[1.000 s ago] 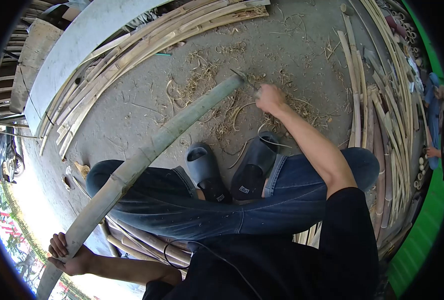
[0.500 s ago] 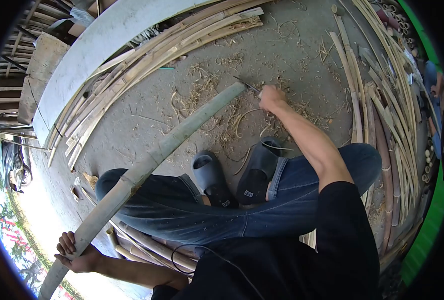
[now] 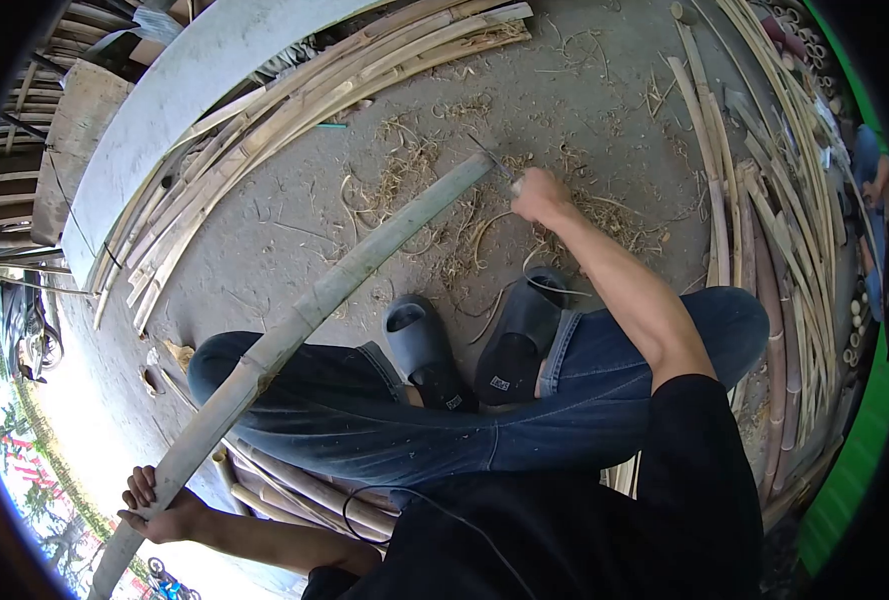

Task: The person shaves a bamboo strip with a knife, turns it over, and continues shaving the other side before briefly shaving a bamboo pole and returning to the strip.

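Observation:
A long, pale green-grey bamboo strip [image 3: 310, 310] slants from the lower left up to the middle of the floor, passing over my left knee. My left hand [image 3: 163, 508] is closed round its lower part, fingers wrapped over the edge. At the strip's far end, a thin dark knife blade [image 3: 492, 156] lies at the tip, appearing to touch it. My right hand [image 3: 543, 196] is closed on the knife's handle, which is mostly hidden in the fist. Curly bamboo shavings [image 3: 475, 235] are scattered on the floor beneath the strip's end.
Split bamboo lengths [image 3: 335, 95] lie at the upper left beside a long pale board [image 3: 175, 110]. More bamboo strips [image 3: 795, 220] are piled on the right, near a green edge [image 3: 845, 480]. Bamboo poles [image 3: 325, 493] lie behind my legs. A person's arm [image 3: 877, 187] shows at far right.
The strip and my left hand have shifted slightly up and right. My right hand has moved a little left and up, and the blade now sits against the strip's tip at a steeper slant.

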A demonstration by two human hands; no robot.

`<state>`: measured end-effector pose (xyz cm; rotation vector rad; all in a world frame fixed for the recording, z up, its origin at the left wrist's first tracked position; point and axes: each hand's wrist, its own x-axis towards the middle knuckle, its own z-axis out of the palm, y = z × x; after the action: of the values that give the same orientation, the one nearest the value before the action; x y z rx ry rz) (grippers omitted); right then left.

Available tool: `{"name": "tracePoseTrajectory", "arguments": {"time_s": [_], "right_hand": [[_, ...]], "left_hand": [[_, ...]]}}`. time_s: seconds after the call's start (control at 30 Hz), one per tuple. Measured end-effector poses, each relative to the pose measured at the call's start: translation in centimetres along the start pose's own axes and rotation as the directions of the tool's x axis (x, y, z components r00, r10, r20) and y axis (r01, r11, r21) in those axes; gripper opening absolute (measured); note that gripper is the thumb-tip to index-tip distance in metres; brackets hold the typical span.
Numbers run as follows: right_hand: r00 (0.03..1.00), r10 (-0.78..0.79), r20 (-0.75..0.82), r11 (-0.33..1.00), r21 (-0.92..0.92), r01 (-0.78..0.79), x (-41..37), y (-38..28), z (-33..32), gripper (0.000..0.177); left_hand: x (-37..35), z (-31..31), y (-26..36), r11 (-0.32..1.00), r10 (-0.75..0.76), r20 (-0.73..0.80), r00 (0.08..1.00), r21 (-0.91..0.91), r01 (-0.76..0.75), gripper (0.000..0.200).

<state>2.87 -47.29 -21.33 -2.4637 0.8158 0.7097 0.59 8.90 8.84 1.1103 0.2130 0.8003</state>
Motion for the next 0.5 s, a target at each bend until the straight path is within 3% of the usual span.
{"name": "tracePoseTrajectory", "arguments": {"time_s": [0.07, 0.1, 0.23, 0.33, 0.43, 0.5], "right_hand": [[0.998, -0.010, 0.060, 0.999, 0.051, 0.007, -1.4, -2.0, -0.3, 0.047], [0.995, -0.051, -0.088, 0.996, 0.065, 0.057, -1.0, -1.2, 2.1, 0.045], [0.999, 0.036, -0.013, 0.996, 0.076, -0.035, 0.0, -1.2, 0.3, 0.045], [0.994, -0.011, -0.104, 0.999, 0.030, 0.015, -1.4, -2.0, 0.7, 0.044], [0.990, 0.106, 0.098, 0.994, 0.017, -0.108, 2.1, 0.6, -0.2, 0.050], [0.999, 0.049, -0.016, 0.999, 0.021, -0.049, -1.0, -1.3, 1.7, 0.047]], "left_hand": [[0.1, -0.2, -0.1, 1.000, -0.022, -0.049, 0.999, 0.004, 0.023, 0.028], [0.3, -0.5, -0.3, 1.000, -0.026, -0.049, 0.998, 0.006, 0.027, 0.028], [0.7, -0.8, -0.4, 1.000, -0.027, -0.064, 0.998, -0.008, 0.026, 0.029], [0.5, -1.2, -0.9, 0.999, -0.037, -0.120, 0.992, 0.008, 0.038, 0.030], [0.5, -1.0, -1.0, 0.997, -0.023, -0.205, 0.979, 0.069, 0.037, 0.031], [0.8, -1.1, -1.3, 0.995, 0.007, -0.231, 0.973, 0.101, 0.017, 0.031]]}}
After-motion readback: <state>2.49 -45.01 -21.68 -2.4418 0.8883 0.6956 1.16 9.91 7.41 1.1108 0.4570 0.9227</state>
